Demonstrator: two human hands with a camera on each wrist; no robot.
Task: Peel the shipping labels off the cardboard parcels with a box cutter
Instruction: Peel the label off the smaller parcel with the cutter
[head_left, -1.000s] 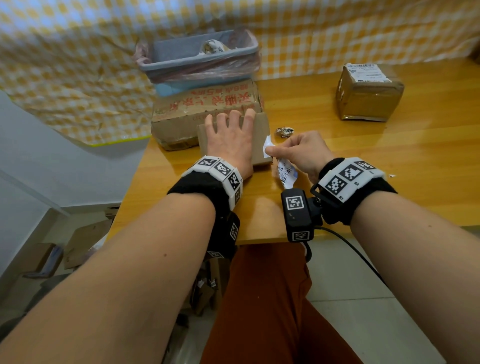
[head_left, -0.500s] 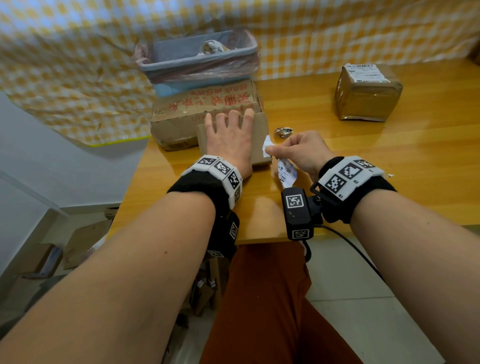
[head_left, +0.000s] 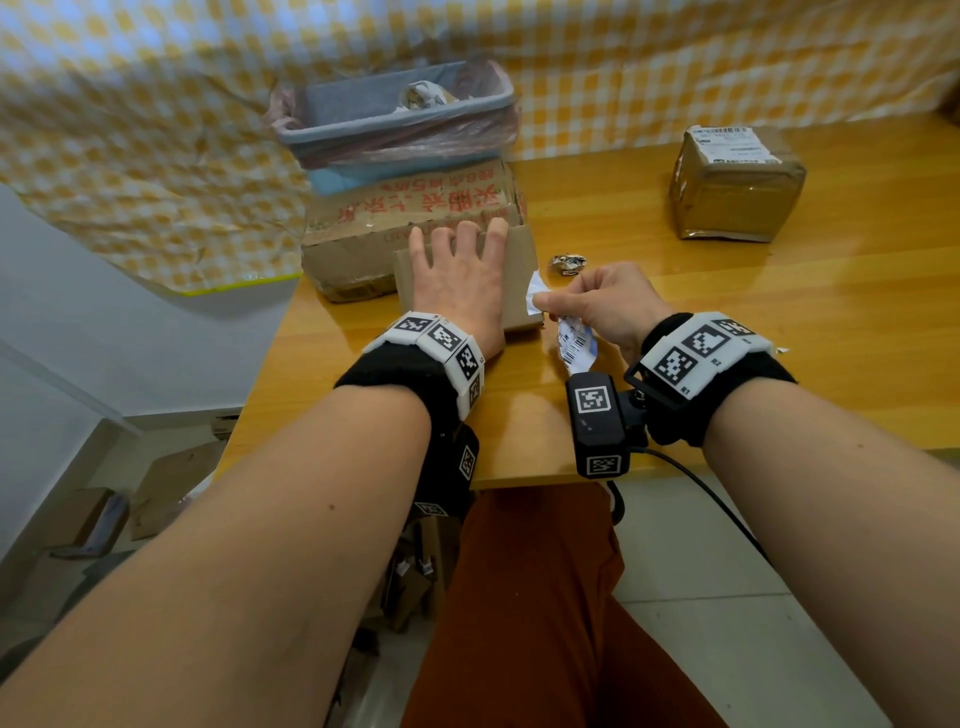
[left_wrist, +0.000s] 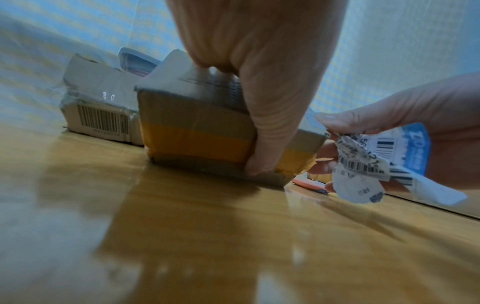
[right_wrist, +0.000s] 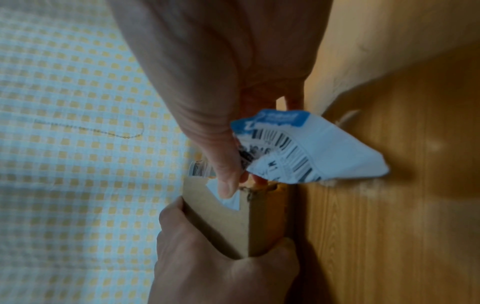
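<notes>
My left hand (head_left: 460, 280) presses flat on the small parcel (head_left: 519, 270) on the worktop (head_left: 779, 332); just right of the parcel, my right hand (head_left: 605, 306) pinches its half-peeled shipping label (head_left: 574, 348)

Wooden table (head_left: 779, 332), glossy, set against a yellow-and-white checked cloth (head_left: 156, 156) hung behind. At the far left of the table, a grey-blue plastic bin (head_left: 400, 124) lined with a pinkish bag (head_left: 415, 148), crumpled paper (head_left: 423, 96) inside. Small crumpled wrapper (head_left: 569, 262) lying on the tabletop. Below, pale floor tiles (head_left: 701, 597) and cardboard scraps (head_left: 171, 483) lying at the left.
</notes>
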